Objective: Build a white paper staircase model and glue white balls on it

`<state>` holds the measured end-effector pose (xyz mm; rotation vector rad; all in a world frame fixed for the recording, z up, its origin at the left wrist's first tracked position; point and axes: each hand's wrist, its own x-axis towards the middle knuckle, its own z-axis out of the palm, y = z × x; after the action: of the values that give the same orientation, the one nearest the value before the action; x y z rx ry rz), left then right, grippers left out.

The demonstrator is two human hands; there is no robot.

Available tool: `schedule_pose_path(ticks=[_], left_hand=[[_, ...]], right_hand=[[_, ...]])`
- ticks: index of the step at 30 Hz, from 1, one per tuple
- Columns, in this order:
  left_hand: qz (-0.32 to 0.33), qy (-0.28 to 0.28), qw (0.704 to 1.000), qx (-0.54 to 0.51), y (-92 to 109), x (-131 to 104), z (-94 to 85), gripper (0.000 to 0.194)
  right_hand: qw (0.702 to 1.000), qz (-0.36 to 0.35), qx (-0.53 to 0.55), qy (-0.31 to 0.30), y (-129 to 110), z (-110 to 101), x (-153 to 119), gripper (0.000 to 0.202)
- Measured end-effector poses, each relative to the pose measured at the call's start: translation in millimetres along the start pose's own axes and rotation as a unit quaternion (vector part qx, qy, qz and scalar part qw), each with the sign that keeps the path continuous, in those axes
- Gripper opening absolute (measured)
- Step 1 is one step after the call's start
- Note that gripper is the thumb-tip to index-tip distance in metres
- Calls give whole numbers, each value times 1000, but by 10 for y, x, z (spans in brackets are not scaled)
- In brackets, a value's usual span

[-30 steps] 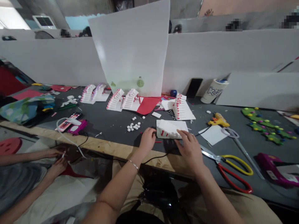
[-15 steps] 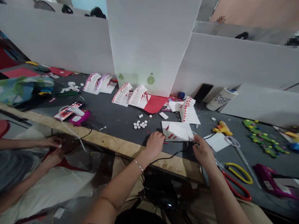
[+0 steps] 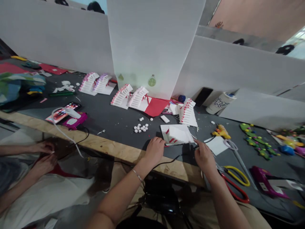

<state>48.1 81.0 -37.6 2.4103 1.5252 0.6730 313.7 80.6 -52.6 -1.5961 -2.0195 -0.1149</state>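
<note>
Near the front edge of the dark-grey worktop [image 3: 111,124], a white rectangular board piece with red strips [image 3: 180,134] lies between the left hand [image 3: 154,150] and right hand [image 3: 205,157]; whether either grips it, I cannot tell.

On my feed I'm counting one left hand [image 3: 154,149] and one right hand [image 3: 205,156] of the wearer, two co-worker's hands [image 3: 45,163], five stepped white models [image 3: 187,112], one white piece bearing red strips [image 3: 179,135], two magenta boxes [image 3: 262,180], two green balloon prints [image 3: 152,80], one glue gun [image 3: 221,131], one patterned cup [image 3: 219,103].
</note>
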Motion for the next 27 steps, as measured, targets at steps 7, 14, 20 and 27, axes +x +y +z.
schedule_pose_path(ticks=[7,14,20,27], left_hand=[[-6,7,1000,17,-5,-53,33,7],[-17,-2,1000,1,18,-107,-50,17],[-62,9,997,-36,49,-108,-103,16],[-101,28,992,-68,84,113,-58,4]], right_hand=[[997,-50,-49,-40,-290,-158,-245,40],[991,-62,-90,-81,-403,-137,-275,37],[992,-78,-69,-76,-450,-94,-254,31],[993,-68,-66,-75,-458,-86,-248,25]])
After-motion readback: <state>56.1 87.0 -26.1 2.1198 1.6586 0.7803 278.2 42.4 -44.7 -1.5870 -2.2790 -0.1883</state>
